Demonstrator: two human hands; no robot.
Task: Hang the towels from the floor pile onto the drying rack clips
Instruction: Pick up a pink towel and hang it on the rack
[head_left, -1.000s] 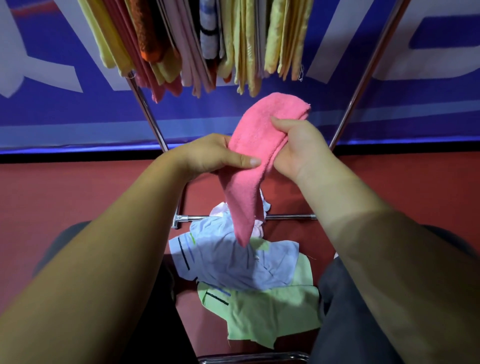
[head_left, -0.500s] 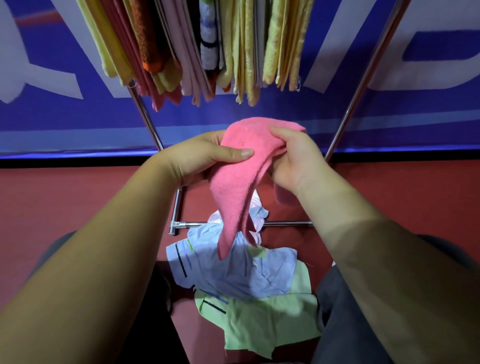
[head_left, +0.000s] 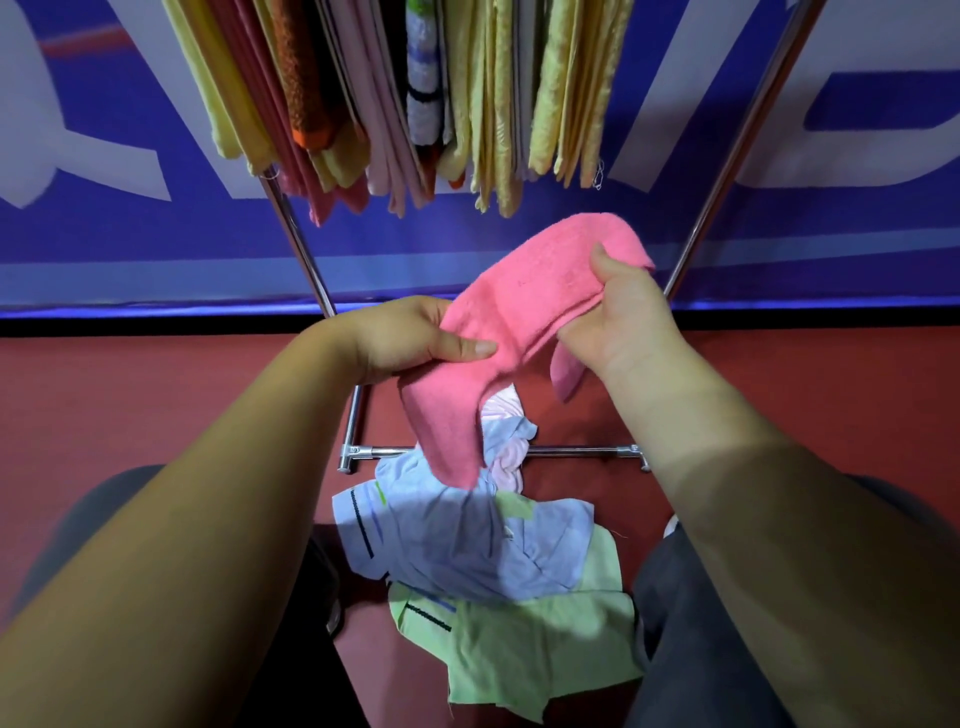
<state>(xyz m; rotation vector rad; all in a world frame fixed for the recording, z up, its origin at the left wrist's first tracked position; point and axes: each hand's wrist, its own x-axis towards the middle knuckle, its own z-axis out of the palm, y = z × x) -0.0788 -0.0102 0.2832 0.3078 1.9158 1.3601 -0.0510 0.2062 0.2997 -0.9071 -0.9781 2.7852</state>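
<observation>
Both hands are up in front of the rack (head_left: 298, 244), sharing one pink towel (head_left: 524, 306). The left hand (head_left: 410, 340) is pinching the towel's lower-left edge, thumb lying flat on top, fingers tucked beneath. The right hand (head_left: 618, 317) is gripping the upper-right end, thumb pressing into the fabric, fingers curling behind it. Between them the towel is stretching in a slanted band, and a loose tail is dangling below the left hand.

Straight beneath the hands the pile (head_left: 483, 551) is lying on the red floor (head_left: 156, 405), with a blue cloth (head_left: 467, 540) on top, a green cloth (head_left: 540, 654) nearer the person and a pale cloth (head_left: 506, 410) at the far edge.

Above the hands, hung towels (head_left: 467, 93) are crowding together, yellow, orange and pink, apart from the pink towel. Beyond the hands a blue banner (head_left: 104, 234) is running across.
</observation>
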